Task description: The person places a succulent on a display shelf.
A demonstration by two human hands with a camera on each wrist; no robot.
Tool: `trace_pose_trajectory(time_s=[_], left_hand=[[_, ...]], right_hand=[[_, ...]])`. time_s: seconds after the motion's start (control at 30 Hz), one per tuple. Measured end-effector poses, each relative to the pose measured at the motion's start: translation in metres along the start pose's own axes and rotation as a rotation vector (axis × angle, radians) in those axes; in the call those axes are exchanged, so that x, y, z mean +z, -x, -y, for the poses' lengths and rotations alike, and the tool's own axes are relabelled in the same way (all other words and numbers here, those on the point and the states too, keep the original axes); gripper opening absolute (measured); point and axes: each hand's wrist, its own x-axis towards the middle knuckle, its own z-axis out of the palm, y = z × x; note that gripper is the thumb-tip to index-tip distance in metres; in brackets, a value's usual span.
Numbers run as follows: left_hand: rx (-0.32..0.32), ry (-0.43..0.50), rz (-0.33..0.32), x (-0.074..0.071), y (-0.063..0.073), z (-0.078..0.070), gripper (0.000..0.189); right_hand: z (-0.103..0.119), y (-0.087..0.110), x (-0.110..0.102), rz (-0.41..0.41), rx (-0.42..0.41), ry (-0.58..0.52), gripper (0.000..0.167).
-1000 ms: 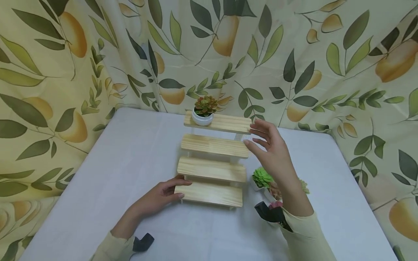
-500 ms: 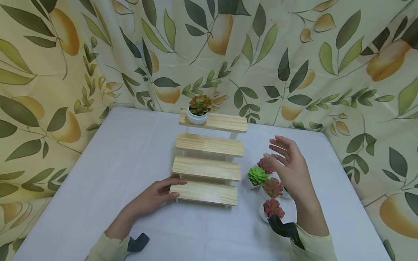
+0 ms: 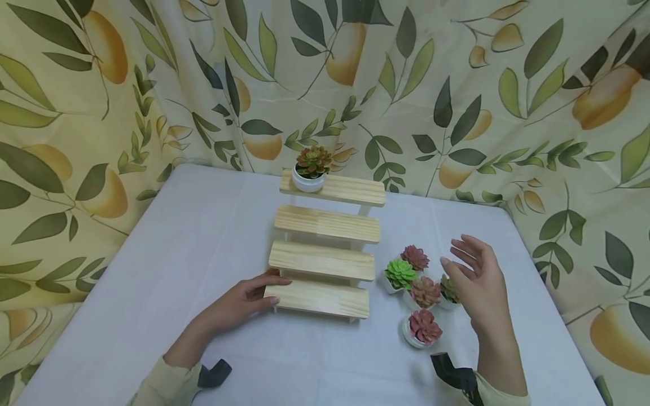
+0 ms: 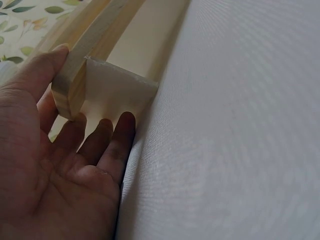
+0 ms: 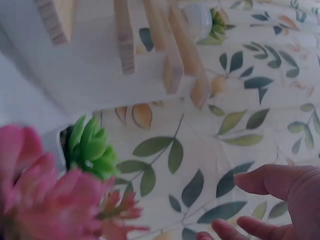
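A four-tier wooden shelf stand [image 3: 320, 299] is at the middle of the table. My left hand [image 3: 241, 304] grips the left end of its lowest board, the thumb on the board [image 4: 72, 90] and the other fingers around its end in the left wrist view. On the top tier stands a potted succulent [image 3: 311, 169] in a white pot. My right hand [image 3: 477, 282] is raised with relaxed fingers, holding nothing, beside a cluster of potted succulents: a bright green one [image 3: 400, 274], a dark red one [image 3: 415, 257], a brownish one [image 3: 425, 291] and a pink one [image 3: 425, 327]. Another green succulent [image 3: 449, 290] is partly hidden by this hand.
A white cloth [image 3: 203, 225] covers the table. Behind and beside it hangs a curtain [image 3: 325, 84] printed with leaves and fruit. Black straps [image 3: 452, 375] sit at the wrists.
My right hand has moved away from the upper shelves, down and to the right past the succulents, bringing most of them into view. My left hand stays on the lowest board.
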Motion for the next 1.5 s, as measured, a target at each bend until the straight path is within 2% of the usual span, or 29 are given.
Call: trace_pose_trajectory(time_s=[0.23, 0.4, 0.53, 0.73, 0.87, 1.1, 1.5], left_hand=[[-0.003, -0.005, -0.004, 0.0, 0.001, 0.001, 0.04], [0.006, -0.017, -0.006, 0.0, 0.0, 0.001, 0.04], [0.003, -0.009, -0.004, 0.001, -0.001, 0.001, 0.04], [0.004, 0.008, -0.005, 0.001, 0.0, 0.002, 0.04], [-0.001, 0.016, -0.001, 0.001, 0.001, 0.002, 0.04], [0.004, 0.017, 0.005, 0.0, 0.001, 0.001, 0.04], [0.008, -0.012, 0.004, 0.0, 0.0, 0.0, 0.04]], right_hand=[[-0.023, 0.014, -0.003, -0.087, 0.104, -0.01, 0.06], [-0.034, 0.019, -0.003, -0.16, 0.129, -0.01, 0.058], [-0.041, 0.019, -0.005, -0.18, 0.149, -0.002, 0.058], [-0.049, 0.018, -0.005, -0.125, 0.218, 0.049, 0.061], [-0.054, 0.018, -0.004, -0.081, 0.21, 0.069, 0.069], [-0.059, 0.019, -0.001, -0.065, 0.203, 0.098, 0.078], [-0.068, 0.017, 0.002, 0.02, 0.295, 0.128, 0.078]])
